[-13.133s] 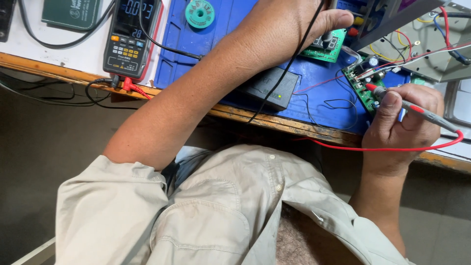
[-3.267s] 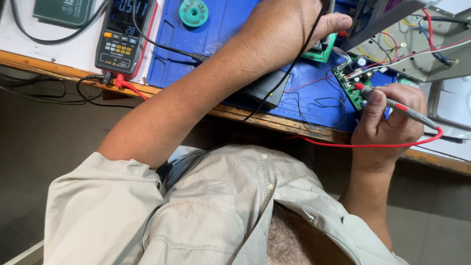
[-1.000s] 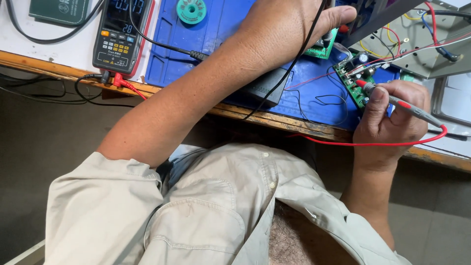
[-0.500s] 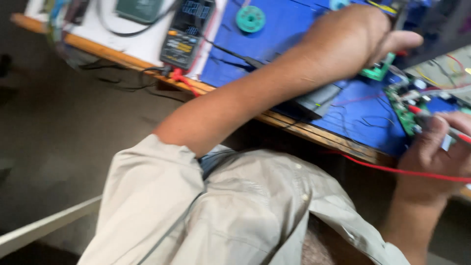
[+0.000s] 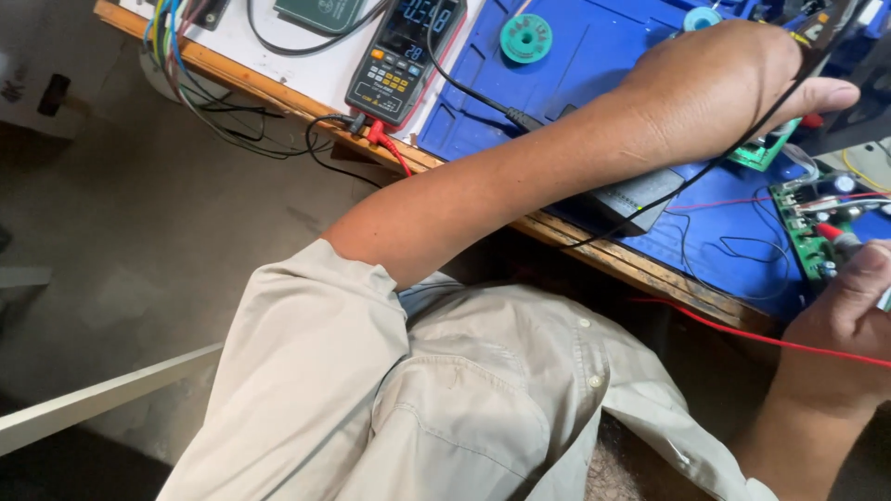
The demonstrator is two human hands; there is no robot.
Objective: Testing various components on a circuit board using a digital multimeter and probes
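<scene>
My left hand (image 5: pixel 733 88) reaches across the blue work mat (image 5: pixel 594 65), fingers closed, with a black test lead (image 5: pixel 705 172) running over it; the probe tip is hidden behind the hand. At the right edge, my right hand (image 5: pixel 849 311) is shut on a red probe (image 5: pixel 832 234), whose tip rests on a green circuit board (image 5: pixel 803 232). The probe's red lead (image 5: pixel 742 332) trails below the bench edge. A multimeter (image 5: pixel 404 56) lies at the upper left with both leads plugged in.
A teal solder spool (image 5: pixel 525 37) and a small green board (image 5: pixel 766 150) lie on the mat. A dark flat box (image 5: pixel 636 197) sits under my forearm. Loose cables (image 5: pixel 204 102) hang over the wooden bench edge (image 5: pixel 278 93).
The view has swung left and down, pushing both hands toward the right edge. Both hands keep their probes at the circuit board as before.
</scene>
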